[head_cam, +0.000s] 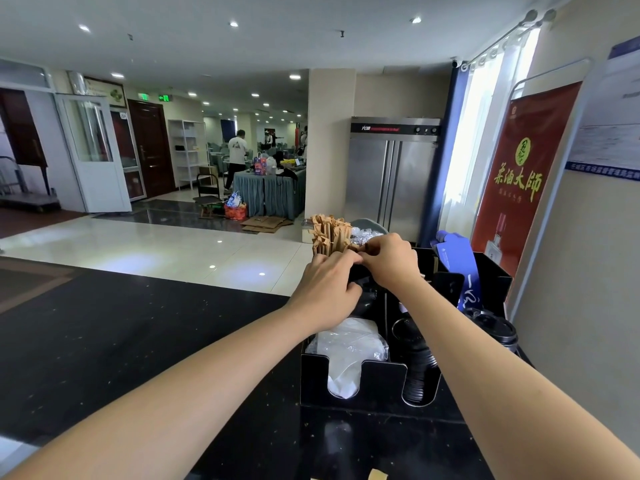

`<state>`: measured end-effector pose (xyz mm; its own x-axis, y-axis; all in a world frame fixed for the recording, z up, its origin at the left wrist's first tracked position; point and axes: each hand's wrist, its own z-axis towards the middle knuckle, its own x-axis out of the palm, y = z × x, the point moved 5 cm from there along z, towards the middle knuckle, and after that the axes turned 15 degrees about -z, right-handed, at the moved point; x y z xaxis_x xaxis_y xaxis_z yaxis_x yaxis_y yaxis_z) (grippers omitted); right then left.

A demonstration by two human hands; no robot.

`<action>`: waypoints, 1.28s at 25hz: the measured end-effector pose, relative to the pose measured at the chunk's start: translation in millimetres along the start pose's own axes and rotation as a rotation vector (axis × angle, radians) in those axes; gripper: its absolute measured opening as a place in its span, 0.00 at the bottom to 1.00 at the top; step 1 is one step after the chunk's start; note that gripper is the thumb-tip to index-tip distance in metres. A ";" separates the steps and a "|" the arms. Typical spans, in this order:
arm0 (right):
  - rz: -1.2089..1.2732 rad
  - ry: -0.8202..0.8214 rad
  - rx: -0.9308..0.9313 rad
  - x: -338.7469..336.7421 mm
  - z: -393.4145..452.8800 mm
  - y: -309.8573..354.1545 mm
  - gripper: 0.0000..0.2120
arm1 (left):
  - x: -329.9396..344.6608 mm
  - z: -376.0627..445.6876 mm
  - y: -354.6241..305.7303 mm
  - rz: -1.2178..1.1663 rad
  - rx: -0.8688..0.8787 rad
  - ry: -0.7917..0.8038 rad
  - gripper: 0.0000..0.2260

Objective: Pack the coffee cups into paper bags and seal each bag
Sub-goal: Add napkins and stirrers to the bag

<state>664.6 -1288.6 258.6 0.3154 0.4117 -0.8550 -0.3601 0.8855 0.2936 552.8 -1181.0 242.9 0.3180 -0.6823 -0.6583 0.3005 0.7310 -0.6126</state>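
Reaching over a black counter (pixel 138 341), both hands are met above a black organizer (pixel 367 379).

Stacked black lids (pixel 420 368) are held in its front slot; the left hand (pixel 327 292) and right hand (pixel 389 259) are pinched on something unclear beside brown paper packets (pixel 329 237); a lidded coffee cup (pixel 493 330) is seen at right.

Viewpoint: head-worn, one wide-angle view only.
Facing: forward and slightly down across the black counter (pixel 104 341), toward the black organizer (pixel 381 379).
Nearness: organizer close, within arm's reach; hall beyond it far off.
Shared scene: none, single view.
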 end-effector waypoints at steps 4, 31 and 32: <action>0.173 -0.107 0.006 -14.7 -6.4 -10.7 0.05 | -0.5 3.0 -0.4 -0.038 -0.018 -0.014 0.19; 0.416 -0.328 0.000 -89.8 -14.1 -20.7 0.03 | -11.0 6.6 -20.5 -0.240 0.045 -0.098 0.16; 0.428 -0.330 -0.022 -98.3 -17.3 -16.7 0.03 | -11.9 6.0 -22.5 -0.243 0.047 -0.099 0.17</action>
<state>624.5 -1347.6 330.4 0.3938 0.7837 -0.4804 -0.5344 0.6204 0.5741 547.6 -1189.3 267.1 0.3173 -0.8364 -0.4469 0.4191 0.5464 -0.7251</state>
